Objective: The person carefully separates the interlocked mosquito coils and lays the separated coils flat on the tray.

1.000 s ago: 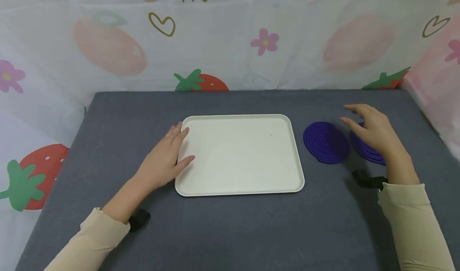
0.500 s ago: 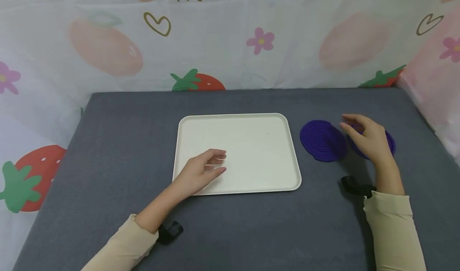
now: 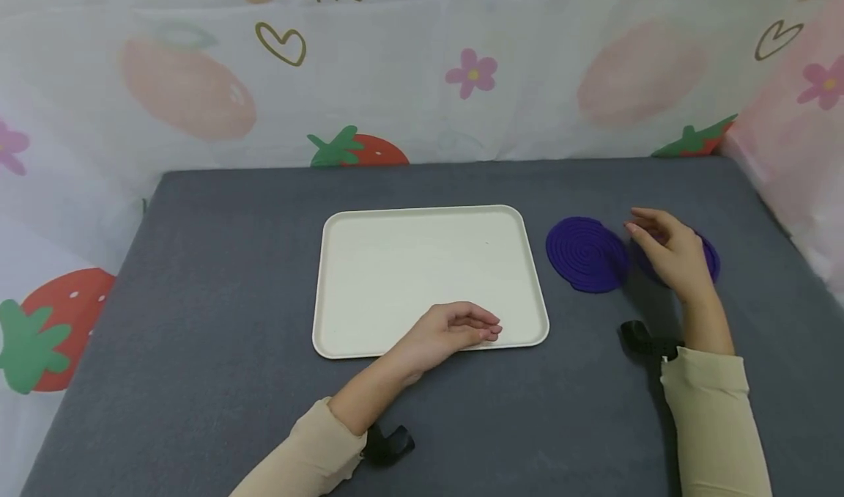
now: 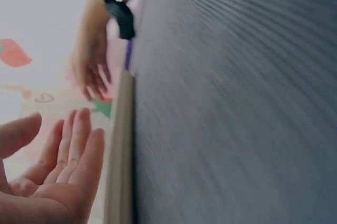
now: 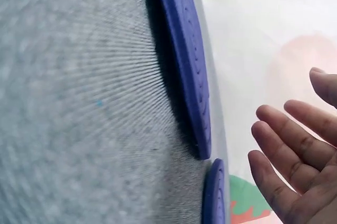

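Observation:
A cream rectangular tray (image 3: 395, 262) lies flat in the middle of the table. Over its near edge, towards the right corner, my left hand (image 3: 451, 332) hovers with relaxed fingers and nothing in them. Two round purple mats with spiral ridges, like coasters, lie right of the tray. The left mat (image 3: 585, 255) shows almost whole; the right mat (image 3: 711, 255) is largely covered by my right hand (image 3: 672, 251). That hand is held above it, fingers loosely bent, holding nothing. In the right wrist view its fingers (image 5: 284, 134) are spread apart from the purple mat (image 5: 187, 60).
A dark grey cloth (image 3: 198, 299) covers the table. Behind it hangs a white curtain (image 3: 527, 57) printed with strawberries, flowers and hearts, with a pink part at the right. Each wrist wears a black camera band, such as the left band (image 3: 389, 446).
My left hand has left the tray's left edge and swept right and nearer across it. My right hand has shifted slightly over the right mat. The whole head view has drifted a little.

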Demonstrator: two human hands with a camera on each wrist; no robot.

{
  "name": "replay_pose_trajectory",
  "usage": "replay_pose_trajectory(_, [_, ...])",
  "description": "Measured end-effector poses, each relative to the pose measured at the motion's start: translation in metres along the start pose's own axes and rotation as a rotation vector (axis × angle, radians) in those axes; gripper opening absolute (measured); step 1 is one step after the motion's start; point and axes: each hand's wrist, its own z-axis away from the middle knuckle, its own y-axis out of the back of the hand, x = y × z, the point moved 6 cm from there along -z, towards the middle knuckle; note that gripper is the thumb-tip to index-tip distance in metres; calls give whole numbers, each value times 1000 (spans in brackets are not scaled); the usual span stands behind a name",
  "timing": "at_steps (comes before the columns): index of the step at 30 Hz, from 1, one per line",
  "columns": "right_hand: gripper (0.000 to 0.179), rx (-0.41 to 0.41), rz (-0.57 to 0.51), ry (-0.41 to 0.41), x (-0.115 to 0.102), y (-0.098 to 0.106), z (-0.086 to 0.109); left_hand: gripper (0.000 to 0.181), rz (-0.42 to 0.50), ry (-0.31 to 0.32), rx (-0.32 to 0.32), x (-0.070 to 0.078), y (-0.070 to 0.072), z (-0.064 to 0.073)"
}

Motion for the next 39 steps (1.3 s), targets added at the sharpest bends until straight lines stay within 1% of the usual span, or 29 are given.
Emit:
replay_pose_trajectory(3, [40,-5,-37,3,3,-1,-1,27,109,-4,18,2,-11,-9])
replay_pose_trajectory(6, [39,-39,-82,-21,9,-4,-1,29,223,1,11,1,-25,-21])
replay_pose_trajectory(10, [40,-93,-150,-55,16,-10,0,30,400,43,7,-2,-47,-39])
replay_pose_trajectory(12, [39,-102,-171,-64,19,-12,1,30,484,66,18,-2,-61,-48])
replay_pose_trajectory(14, [39,-107,-178,-66,21,-13,3,31,552,85,54,-3,-74,-56])
replay_pose_trajectory(16, [40,-104,-192,-73,22,-13,3,32,597,82,104,-4,-87,-63])
replay_pose_trajectory(19, [41,-105,-214,-77,23,-13,2,37,665,54,209,-8,-102,-71])
replay_pose_trajectory(21, [42,-119,-217,-77,22,-13,1,43,705,25,262,-11,-109,-75])
replay_pose_trajectory(24, [45,-163,-205,-84,22,-14,1,52,771,-16,315,-13,-116,-81])
replay_pose_trajectory(26, [48,-211,-188,-88,20,-16,0,56,815,-39,340,-12,-117,-83])
replay_pose_trajectory(29, [52,-269,-157,-101,19,-19,0,59,859,-54,368,-12,-115,-86])
replay_pose_trajectory(31, [52,-287,-135,-103,18,-20,0,60,869,-53,373,-11,-114,-87])
replay_pose_trajectory(34, [50,-283,-108,-105,19,-21,0,60,865,-50,370,-11,-114,-87])
replay_pose_trajectory(36, [48,-263,-100,-102,20,-20,1,60,861,-51,370,-11,-114,-87])
replay_pose_trajectory(38, [46,-217,-111,-100,21,-18,0,60,858,-54,370,-12,-114,-87])
replay_pose_trajectory(39, [44,-189,-136,-107,21,-16,0,60,854,-54,369,-11,-114,-87])
